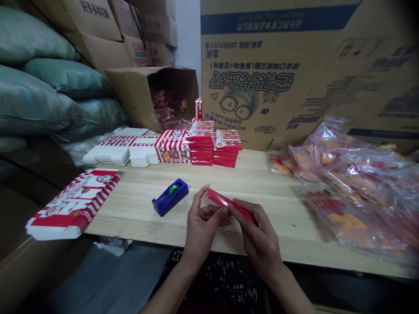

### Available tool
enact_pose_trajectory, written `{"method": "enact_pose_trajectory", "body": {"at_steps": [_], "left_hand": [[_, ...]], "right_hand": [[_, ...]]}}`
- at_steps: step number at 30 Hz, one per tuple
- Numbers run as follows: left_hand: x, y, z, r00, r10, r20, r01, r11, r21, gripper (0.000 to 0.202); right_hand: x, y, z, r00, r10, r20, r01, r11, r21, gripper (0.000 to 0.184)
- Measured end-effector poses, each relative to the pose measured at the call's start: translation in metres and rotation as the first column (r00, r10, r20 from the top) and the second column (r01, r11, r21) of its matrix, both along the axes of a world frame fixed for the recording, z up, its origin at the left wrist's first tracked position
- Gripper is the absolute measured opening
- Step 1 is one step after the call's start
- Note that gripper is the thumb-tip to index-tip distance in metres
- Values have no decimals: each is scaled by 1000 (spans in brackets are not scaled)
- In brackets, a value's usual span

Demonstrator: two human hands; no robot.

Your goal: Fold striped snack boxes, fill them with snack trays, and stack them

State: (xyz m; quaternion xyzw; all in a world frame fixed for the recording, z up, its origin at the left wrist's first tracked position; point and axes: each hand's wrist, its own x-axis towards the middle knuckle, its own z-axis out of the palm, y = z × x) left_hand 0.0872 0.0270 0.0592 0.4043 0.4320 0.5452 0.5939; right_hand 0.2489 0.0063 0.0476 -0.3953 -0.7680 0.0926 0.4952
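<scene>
Left grip (200,229), right grip (262,235) close together; 1 left finger (198,198) extended.

We are looking from one head-worn camera, facing forward and down across the table (131,218), viewing the left hand (200,226) and right hand (263,235) closely, the large carton (255,65) standing farther off.

The big carton (252,83) facing you reads, upside down, 芒果大金牙 in large characters, with 1X9 and X10 in a smaller line. At your upper left, a box (91,19) shows 好多多. Lettering on your red-and-white boxes (202,141) is too small to read.
</scene>
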Motion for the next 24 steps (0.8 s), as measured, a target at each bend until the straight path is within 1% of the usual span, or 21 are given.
{"method": "enact_pose_trajectory", "body": {"at_steps": [1, 2, 3, 4, 5, 6, 7, 8, 9, 10, 11, 12, 13, 15, 17, 19, 20, 22, 24], "left_hand": [[-1, 1, 1, 994, 28, -102, -23, 999, 41, 87], [-4, 3, 1, 970, 72, -232, -50, 994, 102, 78], [-7, 6, 1, 919, 130, -371, -67, 982, 177, 67], [-11, 9, 1, 847, 198, -493, -74, 963, 259, 56], [-16, 12, 1, 771, 264, -580, -66, 938, 339, 46], [-22, 16, 0, 713, 313, -627, -45, 913, 405, 39], [-27, 19, 0, 689, 333, -644, -15, 895, 446, 34], [-33, 22, 0, 699, 312, -643, 27, 887, 461, 31], [-38, 25, -1, 727, 251, -639, 85, 891, 446, 30], [-42, 27, -2, 755, 157, -637, 156, 900, 406, 30], [-45, 29, -3, 768, 48, -639, 232, 908, 347, 29], [-47, 32, -5, 761, -50, -646, 301, 911, 284, 29], [-48, 34, -8, 738, -125, -663, 355, 908, 224, 30], [-49, 43, -18, 656, -204, -727, 419, 899, 125, 35], [-46, 57, -33, 552, -228, -802, 454, 889, 59, 38], [-43, 77, -50, 447, -226, -866, 476, 879, 17, 40], [-42, 87, -59, 400, -220, -890, 484, 875, 1, 42], [-42, 107, -77, 324, -168, -931, 493, 870, 15, 47], [-45, 122, -94, 261, -52, -964, 492, 866, 86, 50]], "right_hand": [[1, 0, 4, 1000, 7, -12, -7, 1000, 0, 60], [2, 0, 10, 999, 2, -35, -3, 1000, -3, 57], [4, -2, 17, 997, -22, -73, 21, 1000, -13, 54], [6, -4, 25, 991, -59, -118, 55, 998, -34, 50], [8, -6, 32, 980, -105, -168, 94, 993, -68, 46], [12, -7, 38, 963, -150, -223, 126, 985, -118, 41], [16, -8, 42, 941, -187, -283, 140, 974, -179, 36], [20, -7, 43, 912, -215, -350, 133, 960, -245, 31], [25, -5, 41, 877, -238, -418, 108, 945, -310, 28], [31, -2, 35, 841, -257, -477, 76, 927, -366, 25], [35, 2, 25, 807, -280, -520, 50, 910, -413, 24], [39, 7, 12, 784, -302, -541, 36, 894, -447, 24], [42, 12, -2, 778, -324, -539, 43, 882, -469, 25], [44, 23, -34, 803, -353, -480, 94, 870, -484, 25], [44, 31, -64, 837, -379, -394, 168, 864, -475, 27], [47, 38, -86, 857, -402, -322, 226, 855, -467, 26], [52, 40, -93, 864, -416, -283, 261, 851, -455, 25], [68, 40, -99, 864, -459, -209, 347, 841, -414, 23], [96, 35, -98, 831, -535, -151, 458, 813, -359, 27]]}}
